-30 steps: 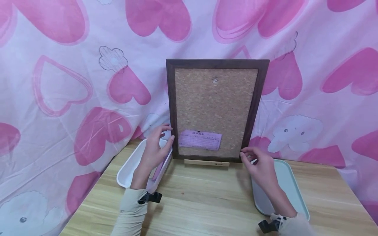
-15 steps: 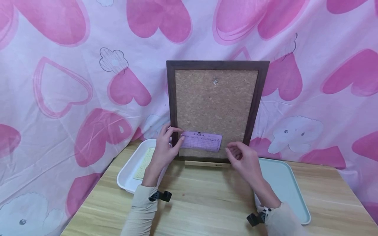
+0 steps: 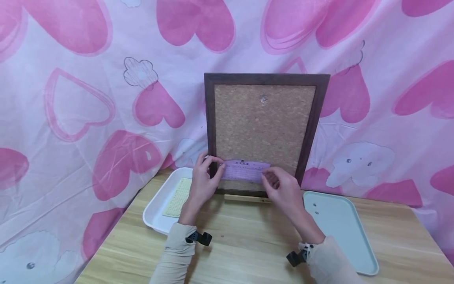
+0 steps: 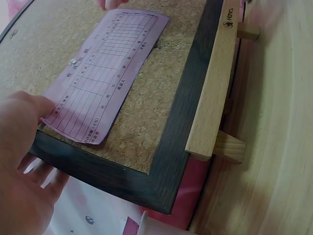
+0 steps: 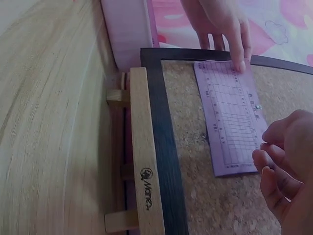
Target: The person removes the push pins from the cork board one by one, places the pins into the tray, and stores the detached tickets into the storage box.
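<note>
A purple receipt slip (image 3: 242, 171) with a printed grid lies near the bottom of an upright cork board (image 3: 262, 122) in a dark wooden frame. One pin (image 4: 73, 61) sits at the middle of the slip's top edge. My left hand (image 3: 203, 181) holds the slip's left end between thumb and index finger, its other fingers by the frame's left side. At the slip's right end, my right hand (image 3: 285, 193) has its fingers curled, with thumb and index fingertips pinching at the upper corner; the fingers partly hide that contact.
A white bin (image 3: 152, 213) with a yellow-green printed slip (image 3: 179, 197) stands left. On the right lies a pale green tray (image 3: 347, 232) bearing two small pins. A wooden easel ledge (image 5: 144, 147) supports the board; a patterned cloth (image 3: 106, 39) hangs behind.
My right hand has moved left from the frame's right side to the slip's right end. My left hand has come rightward from the frame's left edge onto the slip's left end.
</note>
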Demonstrator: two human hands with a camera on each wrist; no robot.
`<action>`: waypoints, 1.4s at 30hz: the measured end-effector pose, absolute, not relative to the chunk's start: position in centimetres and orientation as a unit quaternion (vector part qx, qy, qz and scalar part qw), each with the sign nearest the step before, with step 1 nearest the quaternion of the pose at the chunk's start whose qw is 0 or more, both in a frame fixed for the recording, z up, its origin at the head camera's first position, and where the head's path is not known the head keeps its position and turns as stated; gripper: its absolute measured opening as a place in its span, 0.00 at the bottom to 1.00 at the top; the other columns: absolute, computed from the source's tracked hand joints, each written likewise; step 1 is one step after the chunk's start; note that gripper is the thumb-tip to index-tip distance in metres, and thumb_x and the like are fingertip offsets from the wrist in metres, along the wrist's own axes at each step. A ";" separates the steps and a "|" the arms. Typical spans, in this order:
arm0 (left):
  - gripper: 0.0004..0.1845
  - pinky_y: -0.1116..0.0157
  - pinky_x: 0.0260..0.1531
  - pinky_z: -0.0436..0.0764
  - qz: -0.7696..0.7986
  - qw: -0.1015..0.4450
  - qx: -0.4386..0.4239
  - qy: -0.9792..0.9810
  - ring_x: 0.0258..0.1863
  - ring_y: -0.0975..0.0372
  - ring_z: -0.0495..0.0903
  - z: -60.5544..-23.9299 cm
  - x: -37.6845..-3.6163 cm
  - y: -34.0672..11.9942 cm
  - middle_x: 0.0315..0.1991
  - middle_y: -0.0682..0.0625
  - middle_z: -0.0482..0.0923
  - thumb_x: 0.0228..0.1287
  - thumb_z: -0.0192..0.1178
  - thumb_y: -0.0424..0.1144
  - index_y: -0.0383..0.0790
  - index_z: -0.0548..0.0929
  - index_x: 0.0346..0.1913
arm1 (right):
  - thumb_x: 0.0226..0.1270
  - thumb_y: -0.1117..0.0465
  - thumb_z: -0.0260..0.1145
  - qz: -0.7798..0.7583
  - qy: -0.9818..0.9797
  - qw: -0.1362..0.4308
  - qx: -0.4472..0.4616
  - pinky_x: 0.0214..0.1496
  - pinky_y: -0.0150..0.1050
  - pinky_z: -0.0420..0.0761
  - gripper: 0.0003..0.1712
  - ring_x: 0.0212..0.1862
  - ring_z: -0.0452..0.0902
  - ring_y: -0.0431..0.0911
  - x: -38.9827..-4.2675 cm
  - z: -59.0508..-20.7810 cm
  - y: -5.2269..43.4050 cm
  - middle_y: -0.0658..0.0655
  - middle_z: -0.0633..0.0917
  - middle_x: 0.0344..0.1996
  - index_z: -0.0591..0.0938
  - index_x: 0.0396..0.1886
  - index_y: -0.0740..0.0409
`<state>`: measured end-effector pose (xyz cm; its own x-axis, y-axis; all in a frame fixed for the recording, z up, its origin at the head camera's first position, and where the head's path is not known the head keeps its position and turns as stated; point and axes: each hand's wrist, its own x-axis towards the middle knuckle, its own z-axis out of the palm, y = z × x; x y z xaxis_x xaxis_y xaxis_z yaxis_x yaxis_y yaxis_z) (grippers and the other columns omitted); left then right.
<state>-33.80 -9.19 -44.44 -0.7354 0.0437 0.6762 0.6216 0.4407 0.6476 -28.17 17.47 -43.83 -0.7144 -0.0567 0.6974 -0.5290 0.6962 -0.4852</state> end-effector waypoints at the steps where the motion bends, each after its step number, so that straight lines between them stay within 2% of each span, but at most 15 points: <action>1: 0.04 0.58 0.36 0.81 -0.484 0.299 -0.208 -0.795 0.59 0.55 0.81 -44.5 -33.8 -9.1 0.66 0.44 0.78 0.71 0.73 0.40 0.47 0.89 0.44 | 0.69 0.66 0.77 0.350 -0.857 0.337 0.171 0.32 0.33 0.84 0.07 0.30 0.82 0.39 -28.3 -43.8 17.3 0.50 0.89 0.32 0.89 0.45 0.56; 6: 0.04 0.55 0.36 0.80 -0.483 0.305 -0.201 -0.796 0.55 0.56 0.79 -44.5 -33.9 -9.1 0.63 0.46 0.79 0.71 0.73 0.40 0.47 0.89 0.44 | 0.69 0.65 0.78 0.368 -0.844 0.342 0.188 0.31 0.33 0.84 0.12 0.31 0.82 0.40 -29.0 -43.8 16.2 0.52 0.89 0.34 0.89 0.50 0.57; 10: 0.05 0.54 0.36 0.80 -0.482 0.308 -0.196 -0.796 0.56 0.56 0.79 -44.4 -33.8 -9.2 0.62 0.47 0.80 0.71 0.73 0.41 0.47 0.89 0.44 | 0.68 0.65 0.79 0.379 -0.831 0.352 0.202 0.30 0.35 0.84 0.15 0.30 0.82 0.41 -29.7 -43.6 15.1 0.53 0.89 0.36 0.88 0.53 0.57; 23: 0.05 0.57 0.40 0.79 -0.482 0.308 -0.195 -0.797 0.58 0.55 0.79 -44.8 -34.0 -9.1 0.61 0.46 0.80 0.72 0.73 0.41 0.46 0.89 0.44 | 0.69 0.62 0.78 0.355 -0.836 0.373 0.191 0.35 0.36 0.86 0.11 0.34 0.85 0.41 -31.2 -43.0 12.9 0.51 0.90 0.37 0.90 0.49 0.55; 31: 0.05 0.57 0.41 0.80 -0.483 0.316 -0.196 -0.793 0.62 0.53 0.79 -45.0 -34.0 -8.8 0.62 0.44 0.80 0.71 0.73 0.42 0.46 0.90 0.44 | 0.70 0.62 0.78 0.353 -0.838 0.376 0.181 0.34 0.37 0.86 0.10 0.32 0.84 0.41 -31.5 -42.7 12.6 0.50 0.90 0.36 0.90 0.49 0.55; 34: 0.05 0.55 0.47 0.81 -0.483 0.315 -0.197 -0.793 0.64 0.52 0.79 -45.0 -34.0 -8.7 0.63 0.43 0.80 0.71 0.73 0.42 0.46 0.90 0.43 | 0.69 0.61 0.78 0.346 -0.838 0.383 0.178 0.33 0.37 0.86 0.09 0.32 0.85 0.41 -31.6 -42.7 12.5 0.50 0.90 0.36 0.90 0.47 0.55; 39: 0.05 0.52 0.64 0.78 -0.487 0.308 -0.198 -0.793 0.67 0.51 0.78 -44.9 -33.8 -8.7 0.63 0.43 0.80 0.71 0.73 0.42 0.44 0.90 0.43 | 0.70 0.62 0.77 0.338 -0.837 0.391 0.177 0.34 0.37 0.86 0.07 0.32 0.86 0.42 -31.6 -42.7 12.2 0.51 0.90 0.35 0.90 0.45 0.55; 42: 0.05 0.52 0.69 0.76 -0.488 0.305 -0.198 -0.794 0.67 0.52 0.78 -44.9 -33.8 -8.7 0.63 0.43 0.79 0.72 0.72 0.42 0.44 0.90 0.43 | 0.70 0.62 0.77 0.336 -0.839 0.391 0.175 0.34 0.37 0.86 0.06 0.32 0.86 0.42 -31.6 -42.6 12.0 0.51 0.90 0.35 0.90 0.44 0.55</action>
<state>-33.78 -8.65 -44.86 -0.7352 0.0169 0.6777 0.6123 0.4455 0.6531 -31.61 12.03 -42.62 -0.6330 -0.0295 0.7735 -0.5560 0.7127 -0.4278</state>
